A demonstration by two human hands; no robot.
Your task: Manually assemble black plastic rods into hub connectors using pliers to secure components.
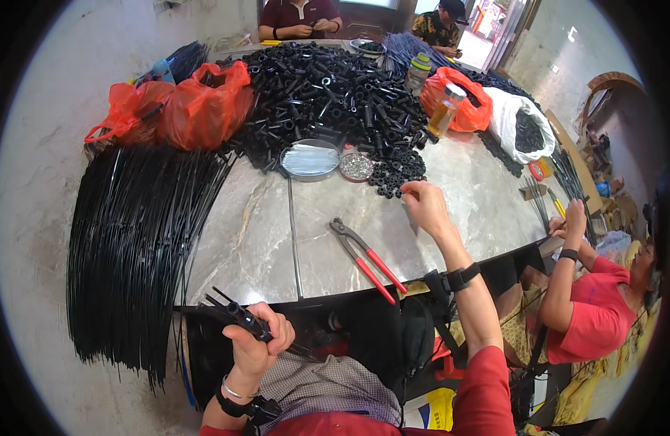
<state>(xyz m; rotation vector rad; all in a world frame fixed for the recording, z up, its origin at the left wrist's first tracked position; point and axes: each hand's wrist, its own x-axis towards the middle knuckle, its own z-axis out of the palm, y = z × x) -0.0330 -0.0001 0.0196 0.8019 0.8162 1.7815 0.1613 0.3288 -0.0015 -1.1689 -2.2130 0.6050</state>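
Note:
My left hand (264, 340) is closed around a black plastic tube (249, 321), held over my lap just off the table's front edge. Thin black rods (217, 296) stick out by the tube's upper end. At the near right edge of a small heap of black ring-like pieces (394, 176), my right hand (426, 206) pinches thumb and fingers together. Whatever sits between those fingertips is too small to make out. Pincers with red handles (367, 259) lie on the table between my hands.
Black tubes (313, 94) heap up at the back. A dish of metal pins (310, 160), a dish of small silver parts (357, 166), red bags (206, 105), a jar (447, 110) and a white sack (520, 125) surround them. Long black rods (131, 254) overhang the left edge. Co-workers sit right and behind.

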